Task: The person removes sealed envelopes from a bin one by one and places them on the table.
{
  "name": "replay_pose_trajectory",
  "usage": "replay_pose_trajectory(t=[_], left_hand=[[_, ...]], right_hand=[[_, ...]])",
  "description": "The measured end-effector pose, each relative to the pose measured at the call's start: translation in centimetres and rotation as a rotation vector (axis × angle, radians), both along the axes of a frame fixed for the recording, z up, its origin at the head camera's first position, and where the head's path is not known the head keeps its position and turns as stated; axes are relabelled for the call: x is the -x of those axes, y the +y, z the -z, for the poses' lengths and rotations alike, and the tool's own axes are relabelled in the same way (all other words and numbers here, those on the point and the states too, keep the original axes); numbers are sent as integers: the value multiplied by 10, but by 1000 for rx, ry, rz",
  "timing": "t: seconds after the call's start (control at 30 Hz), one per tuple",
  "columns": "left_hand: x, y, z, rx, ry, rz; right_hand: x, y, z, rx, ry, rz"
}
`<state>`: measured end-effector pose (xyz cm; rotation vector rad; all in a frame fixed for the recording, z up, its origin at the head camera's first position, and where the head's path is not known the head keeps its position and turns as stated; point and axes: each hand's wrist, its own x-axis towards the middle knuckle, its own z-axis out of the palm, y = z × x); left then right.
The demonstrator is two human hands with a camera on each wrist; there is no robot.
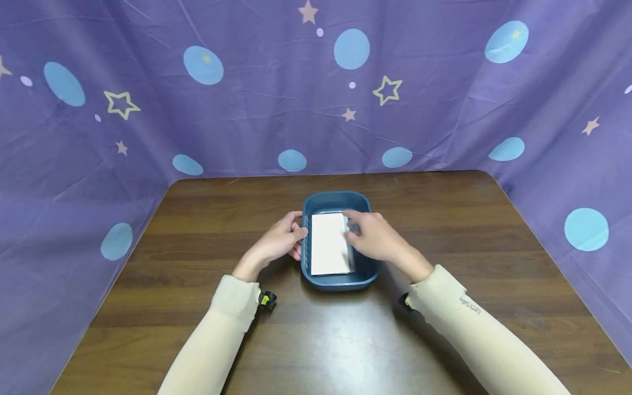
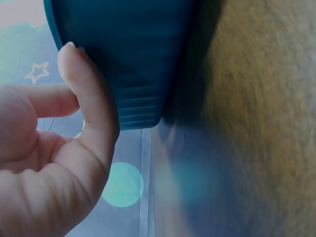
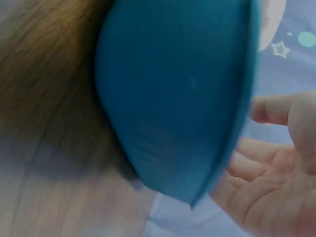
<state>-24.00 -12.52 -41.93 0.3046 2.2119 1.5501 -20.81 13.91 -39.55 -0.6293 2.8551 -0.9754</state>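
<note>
A dark blue plastic tub stands in the middle of the wooden table. Inside it lies a flat white rectangular piece. My left hand holds the tub's left wall; in the left wrist view its thumb lies against the ribbed outer side of the tub. My right hand reaches over the tub's right side, fingertips touching the white piece's right edge. In the right wrist view the palm is relaxed and open beside the tub's wall.
The brown table is walled on three sides by a purple cloth with stars and blue dots. Both cream sleeves come in from the near edge.
</note>
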Motion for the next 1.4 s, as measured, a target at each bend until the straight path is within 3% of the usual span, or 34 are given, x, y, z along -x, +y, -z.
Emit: replay_pose_trajectory(t=[0.17, 0.33, 0.6, 0.77, 0.9, 1.2, 1.3, 1.4], left_hand=[[0, 0, 1, 13, -10, 1], [1, 0, 2, -3, 1, -1], [0, 0, 4, 1, 4, -4], [2, 2, 6, -5, 0, 17], [2, 1, 6, 11, -8, 2], [0, -2, 4, 1, 10, 5], [-1, -1, 5, -14, 17, 13], [-1, -2, 6, -26, 23, 17]], right_hand=[[8, -15, 6, -124, -92, -12], [8, -26, 10, -160, -156, 6], [6, -33, 16, -126, -137, 109], [8, -30, 18, -94, -169, 117], [13, -27, 19, 4, -220, 105], [18, -21, 19, 405, -507, 169], [18, -22, 22, 530, -515, 208], [16, -25, 25, 572, -463, 243]])
